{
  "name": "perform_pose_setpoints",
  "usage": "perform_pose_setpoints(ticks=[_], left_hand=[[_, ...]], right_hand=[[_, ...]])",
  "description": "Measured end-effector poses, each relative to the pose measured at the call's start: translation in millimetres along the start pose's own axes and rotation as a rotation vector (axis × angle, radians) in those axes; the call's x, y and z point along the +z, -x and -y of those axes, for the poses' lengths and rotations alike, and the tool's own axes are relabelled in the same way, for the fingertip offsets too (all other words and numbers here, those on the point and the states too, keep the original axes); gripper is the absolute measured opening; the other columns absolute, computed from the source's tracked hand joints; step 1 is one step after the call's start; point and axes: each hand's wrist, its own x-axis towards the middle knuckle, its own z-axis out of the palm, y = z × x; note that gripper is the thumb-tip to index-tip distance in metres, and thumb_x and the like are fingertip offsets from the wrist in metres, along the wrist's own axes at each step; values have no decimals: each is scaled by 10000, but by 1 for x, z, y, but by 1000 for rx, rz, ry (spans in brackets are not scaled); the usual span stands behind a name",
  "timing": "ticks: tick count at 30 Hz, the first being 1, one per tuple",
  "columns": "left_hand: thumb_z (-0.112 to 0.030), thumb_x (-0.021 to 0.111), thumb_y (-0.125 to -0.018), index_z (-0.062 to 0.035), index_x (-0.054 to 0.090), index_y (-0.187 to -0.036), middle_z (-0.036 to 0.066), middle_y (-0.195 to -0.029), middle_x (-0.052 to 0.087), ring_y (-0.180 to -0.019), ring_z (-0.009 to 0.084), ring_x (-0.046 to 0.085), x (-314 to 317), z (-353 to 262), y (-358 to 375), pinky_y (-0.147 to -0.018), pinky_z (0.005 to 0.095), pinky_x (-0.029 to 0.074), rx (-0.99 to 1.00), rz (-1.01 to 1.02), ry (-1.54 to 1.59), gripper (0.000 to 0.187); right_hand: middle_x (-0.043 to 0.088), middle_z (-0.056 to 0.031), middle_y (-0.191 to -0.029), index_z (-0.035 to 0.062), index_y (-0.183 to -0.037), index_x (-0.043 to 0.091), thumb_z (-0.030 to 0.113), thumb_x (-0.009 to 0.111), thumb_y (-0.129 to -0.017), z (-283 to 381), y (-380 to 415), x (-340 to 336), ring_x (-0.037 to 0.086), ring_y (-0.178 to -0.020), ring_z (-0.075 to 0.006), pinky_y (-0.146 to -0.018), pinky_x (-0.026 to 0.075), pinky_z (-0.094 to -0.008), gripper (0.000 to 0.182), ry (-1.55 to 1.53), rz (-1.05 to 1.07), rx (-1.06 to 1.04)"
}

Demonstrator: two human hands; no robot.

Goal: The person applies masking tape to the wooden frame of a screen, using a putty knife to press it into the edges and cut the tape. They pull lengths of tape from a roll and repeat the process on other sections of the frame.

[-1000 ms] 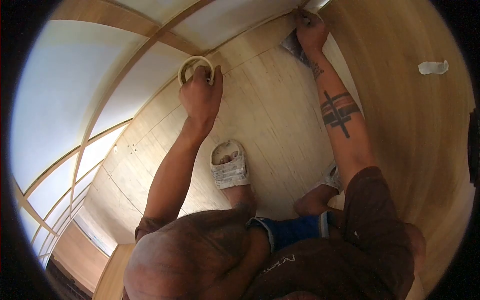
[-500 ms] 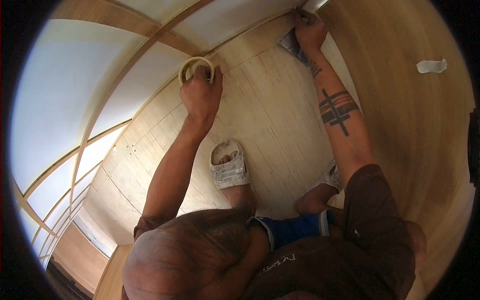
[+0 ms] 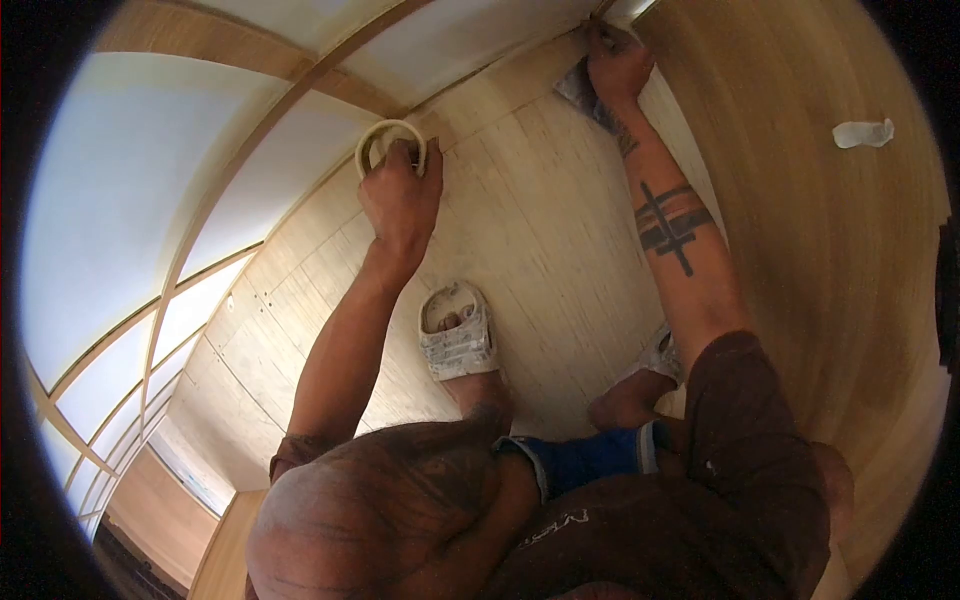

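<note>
A cream-coloured roll of tape (image 3: 362, 150) is gripped in my left hand (image 3: 398, 200), thumb and fingers closed over its near rim. It overlaps the foot of the white-panelled wooden frame (image 3: 330, 90) in this view. At the far corner, where floor and side panel meet, my right hand (image 3: 618, 72) has its fingers drawn together. A dark grey, smooth flat piece (image 3: 577, 92) shows beside and under that palm; what the fingertips pinch I cannot tell.
Pale wooden boards (image 3: 540, 220) form the floor. My sandalled feet stand on it, one sandal (image 3: 458, 340) dusty white. To the right rises a brown wood panel (image 3: 800, 230), with a crumpled white scrap (image 3: 863, 134) on it. The panelled frame runs along the left.
Both hands stay almost where they were. My right forearm has shifted very slightly to the left; the tape roll has barely moved.
</note>
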Motion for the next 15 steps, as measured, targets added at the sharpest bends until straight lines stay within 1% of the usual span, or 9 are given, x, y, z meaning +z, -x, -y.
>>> perform_pose_setpoints(ticks=[3,5,7,9,10,11,15], left_hand=[[-365,723,-959,-2,709,-863,192,-781,735,-670,352,730,0,2,8,-627,433,567,24,-1,30,375],[-353,726,-959,-9,692,-837,182,-761,729,-644,344,723,-1,0,11,-603,429,559,-31,60,25,367],[-349,731,-956,-15,685,-826,176,-752,727,-634,343,719,1,1,11,-595,428,556,-6,36,27,361],[-344,735,-954,-21,679,-815,170,-744,724,-623,342,714,2,2,11,-588,428,553,17,19,29,356],[-339,733,-949,-30,679,-825,173,-737,718,-621,357,706,3,3,9,-575,437,550,44,-18,44,338],[-334,730,-943,-38,679,-834,177,-730,713,-619,371,699,3,2,7,-563,447,547,71,-56,60,319],[-327,732,-941,-39,683,-840,176,-734,715,-620,374,699,3,2,2,-573,456,552,85,-93,42,309]], right_hand=[[765,-220,-965,61,-1055,811,441,760,-869,3,1,-6,747,-876,-395,-828,567,-466,426,26,35,19],[764,-221,-956,62,-1050,812,438,761,-870,5,2,-7,745,-864,-400,-815,566,-466,420,3,20,8],[762,-221,-947,62,-1044,813,435,762,-871,3,3,-6,742,-852,-405,-801,566,-466,414,-19,8,-2],[762,-221,-942,63,-1035,815,432,764,-872,2,4,-6,737,-861,-414,-789,563,-468,407,-9,-13,-73],[762,-221,-942,63,-1035,815,432,764,-872,2,5,-6,737,-861,-414,-789,563,-468,407,-7,-13,-71],[763,-217,-940,64,-1033,816,431,770,-868,2,4,-6,737,-866,-412,-783,563,-468,405,17,1,-40],[768,-207,-943,73,-1029,818,417,776,-864,4,2,-3,739,-884,-406,-788,564,-470,384,58,4,49]])
